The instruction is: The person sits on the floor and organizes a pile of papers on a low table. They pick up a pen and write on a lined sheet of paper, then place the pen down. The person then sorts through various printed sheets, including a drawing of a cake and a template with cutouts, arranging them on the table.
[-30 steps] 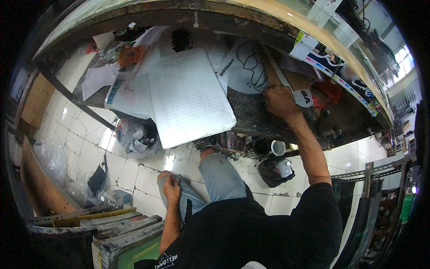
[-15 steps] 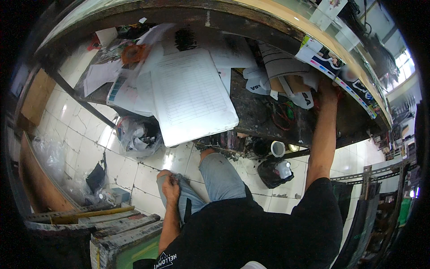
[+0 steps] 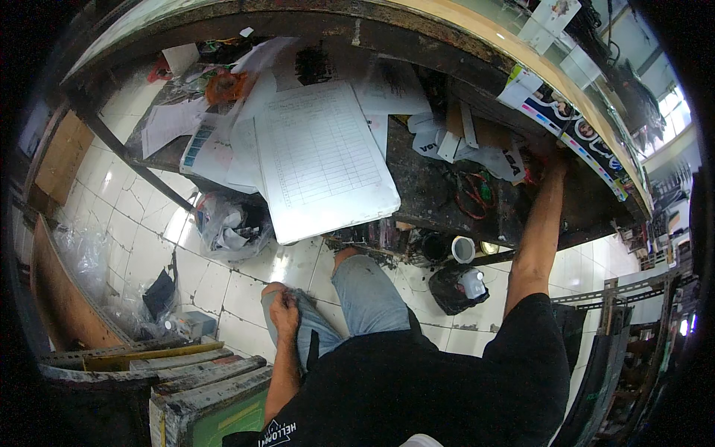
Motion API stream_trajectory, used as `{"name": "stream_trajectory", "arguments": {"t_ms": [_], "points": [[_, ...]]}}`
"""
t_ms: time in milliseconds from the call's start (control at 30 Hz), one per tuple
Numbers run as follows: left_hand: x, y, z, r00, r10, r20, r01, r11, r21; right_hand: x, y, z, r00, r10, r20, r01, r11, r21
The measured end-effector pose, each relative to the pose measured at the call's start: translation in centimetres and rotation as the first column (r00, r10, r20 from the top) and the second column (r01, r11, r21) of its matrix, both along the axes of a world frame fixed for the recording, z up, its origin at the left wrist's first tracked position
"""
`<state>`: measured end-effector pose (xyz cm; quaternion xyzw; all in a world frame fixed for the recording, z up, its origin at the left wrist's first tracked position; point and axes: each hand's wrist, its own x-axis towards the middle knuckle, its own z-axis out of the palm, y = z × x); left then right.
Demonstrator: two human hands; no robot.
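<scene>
My left hand (image 3: 284, 313) rests on my left leg by the knee, fingers loosely bent and holding nothing. Under the tabletop, my right hand (image 3: 553, 160) reaches onto the dark shelf (image 3: 417, 186) at its right end. Shadow hides its fingers, so I cannot tell whether they grip anything. Beside that hand lie white printed cutouts (image 3: 500, 162), a brown cardboard piece (image 3: 488, 134) and a white strip (image 3: 449, 146). Tangled red and green cords (image 3: 477, 192) sit nearer the shelf's front. A thick stack of ruled paper sheets (image 3: 328, 156) overhangs the front edge in the middle.
Above the shelf runs the tabletop's dark edge (image 3: 417, 45), with a colourful sticker strip (image 3: 566, 130) on its right. Below stand a white cup (image 3: 462, 249), a black bag (image 3: 447, 290) and a clear bag of scraps (image 3: 232, 231). Stacked frames (image 3: 201, 395) are at lower left.
The grey sheet with dark lines that lay over the cardboard is no longer visible there. The cardboard and white strip have shifted. My right hand has moved slightly; my left hand stays put.
</scene>
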<state>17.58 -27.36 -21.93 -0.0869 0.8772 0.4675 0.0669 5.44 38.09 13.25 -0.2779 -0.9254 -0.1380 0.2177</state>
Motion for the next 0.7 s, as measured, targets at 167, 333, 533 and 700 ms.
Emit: {"name": "stream_trajectory", "arguments": {"t_ms": [167,333,533,700], "points": [[0.1,0.0,0.2,1.0,0.019,0.007,-0.02,1.0,0.016,-2.4,-5.7,-2.2,0.983,0.159,0.086,-0.164,0.986,0.044],[0.3,-0.3,0.3,0.999,0.008,-0.034,-0.007,1.0,0.017,-7.6,-14.1,-4.5,0.843,0.535,0.053,-0.537,0.841,0.059],[0.5,-0.6,-1.0,0.978,0.106,-0.179,-0.072,0.98,0.186,-9.0,-15.0,-4.1,0.806,0.578,0.126,-0.584,0.811,0.017],[1.4,-2.2,-4.1,0.953,0.249,-0.171,-0.216,0.958,0.19,-9.8,-5.6,-7.0,0.863,0.502,0.053,-0.504,0.856,0.114]]}}
